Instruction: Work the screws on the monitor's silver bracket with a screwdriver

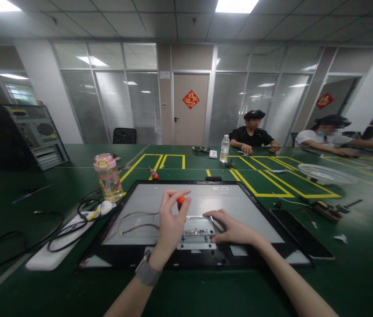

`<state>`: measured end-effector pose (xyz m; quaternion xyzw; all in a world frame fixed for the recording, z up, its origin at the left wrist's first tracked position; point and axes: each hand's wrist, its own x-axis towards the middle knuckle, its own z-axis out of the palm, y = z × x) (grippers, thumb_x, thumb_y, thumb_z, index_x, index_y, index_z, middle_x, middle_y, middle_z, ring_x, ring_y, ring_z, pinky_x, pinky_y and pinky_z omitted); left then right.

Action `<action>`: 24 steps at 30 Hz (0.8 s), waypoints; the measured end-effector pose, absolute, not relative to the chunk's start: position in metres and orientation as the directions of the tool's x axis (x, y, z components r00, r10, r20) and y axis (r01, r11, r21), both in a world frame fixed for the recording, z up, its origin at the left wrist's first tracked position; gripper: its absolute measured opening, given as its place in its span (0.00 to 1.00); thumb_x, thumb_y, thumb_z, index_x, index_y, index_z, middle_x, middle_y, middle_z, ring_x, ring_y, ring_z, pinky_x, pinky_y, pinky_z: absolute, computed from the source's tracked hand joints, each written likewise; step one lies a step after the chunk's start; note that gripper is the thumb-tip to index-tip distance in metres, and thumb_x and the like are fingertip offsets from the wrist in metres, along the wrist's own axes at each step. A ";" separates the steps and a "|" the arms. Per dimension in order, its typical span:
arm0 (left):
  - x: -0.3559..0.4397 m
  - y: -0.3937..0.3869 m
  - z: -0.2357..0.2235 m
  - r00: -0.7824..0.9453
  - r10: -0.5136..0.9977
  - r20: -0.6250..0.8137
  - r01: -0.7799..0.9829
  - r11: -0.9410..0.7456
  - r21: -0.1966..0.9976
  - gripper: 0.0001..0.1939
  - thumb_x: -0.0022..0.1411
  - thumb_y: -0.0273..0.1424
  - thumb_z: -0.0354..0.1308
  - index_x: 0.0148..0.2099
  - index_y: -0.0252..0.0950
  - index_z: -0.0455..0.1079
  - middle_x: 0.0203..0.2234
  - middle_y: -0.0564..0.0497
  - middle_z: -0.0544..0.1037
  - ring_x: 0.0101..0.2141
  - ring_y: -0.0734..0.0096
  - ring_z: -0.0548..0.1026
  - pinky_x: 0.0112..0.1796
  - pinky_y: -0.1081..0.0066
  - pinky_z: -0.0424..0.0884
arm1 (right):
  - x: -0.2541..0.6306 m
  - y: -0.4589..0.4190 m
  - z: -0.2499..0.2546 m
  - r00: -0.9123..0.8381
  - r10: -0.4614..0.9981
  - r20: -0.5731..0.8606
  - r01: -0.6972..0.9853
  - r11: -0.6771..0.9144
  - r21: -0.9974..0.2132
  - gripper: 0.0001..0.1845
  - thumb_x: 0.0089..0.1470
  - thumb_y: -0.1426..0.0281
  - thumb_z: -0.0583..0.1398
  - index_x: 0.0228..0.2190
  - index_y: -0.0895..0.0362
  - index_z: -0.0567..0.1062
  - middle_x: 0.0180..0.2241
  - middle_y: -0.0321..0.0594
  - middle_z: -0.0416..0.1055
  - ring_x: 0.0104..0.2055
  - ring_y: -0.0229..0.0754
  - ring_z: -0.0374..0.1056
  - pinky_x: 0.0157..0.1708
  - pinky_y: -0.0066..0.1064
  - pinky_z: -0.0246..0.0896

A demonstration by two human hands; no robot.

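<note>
A monitor panel (133, 204) with a black frame lies flat on the table, its grey back facing up. On its lower middle rests a metal bracket (202, 246) with a row of port connectors. My left hand (171, 220), closed, has an orange and black screwdriver handle (181, 201) between thumb and fingers above the bracket's left side; its tip is hidden. The thumb and fingers of my right hand (228, 226) grip the bracket's right side. Thin wires (137, 229) run leftward across the panel from behind my left wrist.
Left of the panel are a white power strip (61, 242), black cables (84, 211) and a pink-lidded bottle (108, 178). A red-handled screwdriver (154, 174) lies beyond it. At right are a black phone-like slab (300, 233) and a white ring (327, 173). Co-workers (254, 134) sit opposite.
</note>
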<state>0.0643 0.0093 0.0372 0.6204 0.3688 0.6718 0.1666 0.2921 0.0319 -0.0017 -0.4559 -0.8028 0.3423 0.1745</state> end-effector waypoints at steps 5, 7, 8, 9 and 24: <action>0.062 0.009 0.038 -0.155 0.719 0.677 0.190 -0.651 0.735 0.16 0.68 0.32 0.46 0.44 0.37 0.76 0.35 0.48 0.73 0.37 0.67 0.72 0.41 0.68 0.69 | 0.292 0.031 -0.001 -0.529 0.848 -0.029 0.605 0.354 -0.713 0.40 0.43 0.64 0.68 0.58 0.51 0.64 0.51 0.42 0.61 0.56 0.50 0.59 0.61 0.40 0.50; 0.062 0.010 0.038 -0.188 0.715 0.674 0.209 -0.641 0.738 0.14 0.66 0.33 0.50 0.42 0.38 0.77 0.31 0.50 0.72 0.34 0.68 0.71 0.39 0.69 0.69 | 0.292 0.031 -0.001 -0.527 0.849 -0.029 0.606 0.352 -0.714 0.41 0.42 0.64 0.68 0.58 0.50 0.64 0.51 0.42 0.61 0.56 0.50 0.59 0.61 0.40 0.50; 0.062 0.010 0.037 -0.207 0.712 0.672 0.216 -0.636 0.741 0.12 0.65 0.34 0.52 0.41 0.38 0.77 0.30 0.51 0.70 0.33 0.68 0.70 0.38 0.69 0.70 | 0.292 0.031 -0.001 -0.526 0.850 -0.029 0.606 0.351 -0.713 0.41 0.43 0.64 0.68 0.58 0.50 0.64 0.51 0.42 0.61 0.56 0.50 0.59 0.61 0.40 0.50; 0.062 0.011 0.036 -0.222 0.709 0.669 0.219 -0.633 0.743 0.11 0.64 0.35 0.55 0.40 0.38 0.77 0.30 0.51 0.69 0.32 0.68 0.70 0.36 0.69 0.70 | 0.292 0.031 -0.001 -0.527 0.850 -0.029 0.607 0.353 -0.712 0.40 0.43 0.64 0.68 0.58 0.50 0.64 0.51 0.42 0.61 0.56 0.50 0.59 0.61 0.40 0.50; 0.065 0.010 0.038 -0.176 0.718 0.673 0.223 -0.637 0.738 0.11 0.65 0.35 0.53 0.38 0.37 0.74 0.33 0.49 0.72 0.36 0.67 0.72 0.40 0.69 0.68 | 0.291 0.031 0.000 -0.535 0.845 -0.023 0.605 0.364 -0.708 0.41 0.43 0.63 0.68 0.58 0.53 0.63 0.51 0.43 0.61 0.56 0.50 0.58 0.61 0.40 0.49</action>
